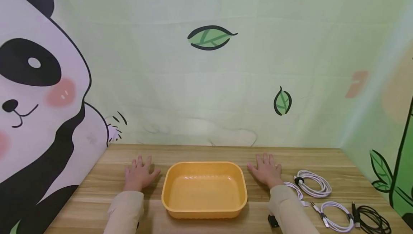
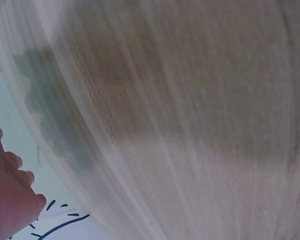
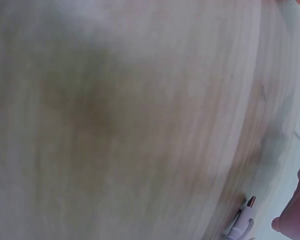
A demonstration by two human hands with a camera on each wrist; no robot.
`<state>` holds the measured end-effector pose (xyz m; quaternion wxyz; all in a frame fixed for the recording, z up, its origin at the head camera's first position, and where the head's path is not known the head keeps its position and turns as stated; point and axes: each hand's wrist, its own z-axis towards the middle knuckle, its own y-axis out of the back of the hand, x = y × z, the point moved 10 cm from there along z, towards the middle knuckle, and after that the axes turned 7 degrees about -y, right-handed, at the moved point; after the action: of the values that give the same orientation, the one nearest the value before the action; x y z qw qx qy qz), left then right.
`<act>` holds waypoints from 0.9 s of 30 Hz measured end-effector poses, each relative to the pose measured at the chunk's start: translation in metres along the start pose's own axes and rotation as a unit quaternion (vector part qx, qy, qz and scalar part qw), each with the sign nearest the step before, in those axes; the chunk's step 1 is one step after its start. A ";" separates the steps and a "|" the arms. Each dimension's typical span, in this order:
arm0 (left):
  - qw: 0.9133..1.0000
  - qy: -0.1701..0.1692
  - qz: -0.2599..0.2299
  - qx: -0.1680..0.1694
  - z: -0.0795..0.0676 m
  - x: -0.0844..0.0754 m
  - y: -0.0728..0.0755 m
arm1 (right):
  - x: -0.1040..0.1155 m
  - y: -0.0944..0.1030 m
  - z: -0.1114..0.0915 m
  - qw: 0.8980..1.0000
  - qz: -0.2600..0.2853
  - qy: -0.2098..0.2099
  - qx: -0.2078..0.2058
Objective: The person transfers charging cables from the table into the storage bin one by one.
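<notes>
A yellow rectangular plastic tub (image 1: 204, 215) stands on the wooden table between the two hands. To its left, my left hand (image 1: 140, 176) is palm down at the tabletop, fingers spread and holding nothing. My right hand (image 1: 266, 171) lies the same way on the tub's other side, apart from it. Near the right forearm is a coiled white cable (image 1: 322, 184) with a black tie, and a second white cable (image 1: 295, 188) is partly covered by the sleeve. The left wrist view catches the left hand (image 2: 12, 195) at its edge; in the right wrist view, a white cable plug (image 3: 242, 222) appears near the right hand (image 3: 297, 212).
At the front right lie another coiled white cable (image 1: 337, 218) and a coiled black cable (image 1: 374, 219). Behind the wooden table (image 1: 226, 151) hangs a pale green backdrop (image 1: 155, 90) printed with leaves and a panda.
</notes>
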<state>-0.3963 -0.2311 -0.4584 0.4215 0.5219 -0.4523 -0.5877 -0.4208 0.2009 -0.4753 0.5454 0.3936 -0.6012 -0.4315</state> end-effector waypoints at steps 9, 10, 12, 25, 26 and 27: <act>1.000 -0.006 -0.002 0.012 -0.002 -0.002 0.004 | -0.001 0.004 0.001 1.000 -0.005 0.006 -0.001; 1.000 -0.008 0.000 0.013 -0.002 -0.003 0.005 | -0.002 0.005 0.001 1.000 -0.005 0.007 -0.001; 1.000 -0.011 0.007 0.014 -0.002 -0.005 0.009 | -0.002 0.007 0.000 1.000 -0.004 0.007 0.001; 1.000 -0.023 0.009 0.009 -0.001 -0.005 0.020 | 0.002 0.025 -0.003 1.000 -0.008 0.015 -0.001; 1.000 -0.025 0.009 0.008 -0.001 -0.006 0.021 | 0.003 0.026 -0.003 1.000 -0.010 0.016 0.000; 1.000 -0.028 0.011 0.007 -0.001 -0.007 0.022 | 0.003 0.028 -0.003 1.000 -0.011 0.017 -0.002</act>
<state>-0.3944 -0.2297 -0.4359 0.4117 0.5034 -0.4732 -0.5943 -0.4184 0.2065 -0.4474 0.5517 0.4066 -0.5867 -0.4314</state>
